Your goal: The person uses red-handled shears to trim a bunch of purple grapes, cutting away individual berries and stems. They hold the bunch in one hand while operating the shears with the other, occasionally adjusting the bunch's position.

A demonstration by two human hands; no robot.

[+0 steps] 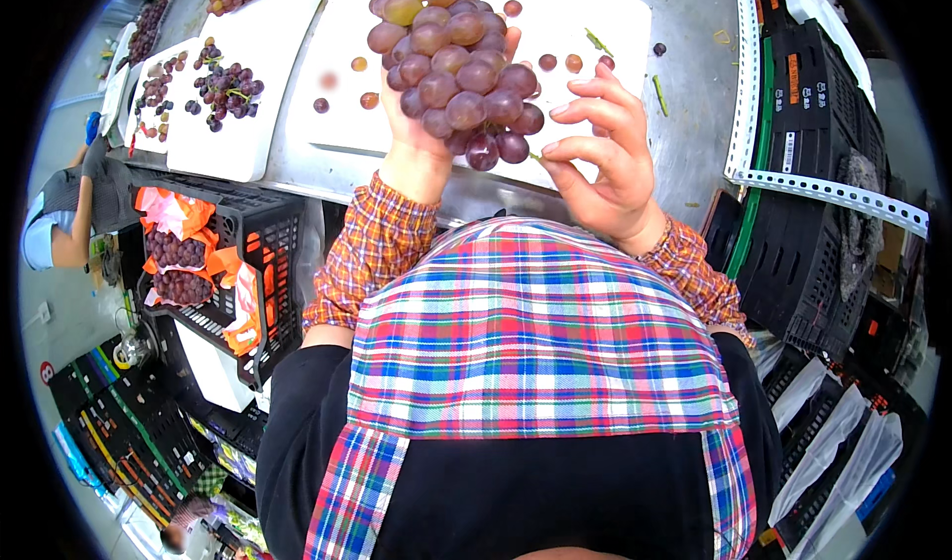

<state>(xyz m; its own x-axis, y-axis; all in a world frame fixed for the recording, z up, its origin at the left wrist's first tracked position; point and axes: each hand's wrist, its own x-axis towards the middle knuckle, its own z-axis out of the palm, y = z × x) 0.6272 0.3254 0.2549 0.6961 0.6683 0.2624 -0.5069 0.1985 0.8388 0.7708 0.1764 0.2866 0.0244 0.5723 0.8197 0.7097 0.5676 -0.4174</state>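
Observation:
My left hand [416, 129] supports a large bunch of reddish-purple grapes [465, 77] from beneath, its fingers mostly hidden behind the fruit. At the lower right tip of the bunch, my right hand [606, 144] pinches a small green stem [534, 156] between thumb and index finger, the other fingers raised and spread. Under both hands lies a white cutting board [338, 125] with several loose grapes scattered on it. A green stem piece [597, 41] rests on the board at the right; another stem piece [660, 95] lies on the metal table [692, 129].
At the left, another white board [223, 151] carries a small dark grape bunch [229, 88]. A black plastic crate [260, 210] with orange-wrapped grapes stands below it. Black crates [788, 263] and a perforated metal rail [833, 190] are at the right. A co-worker [63, 210] stands far left.

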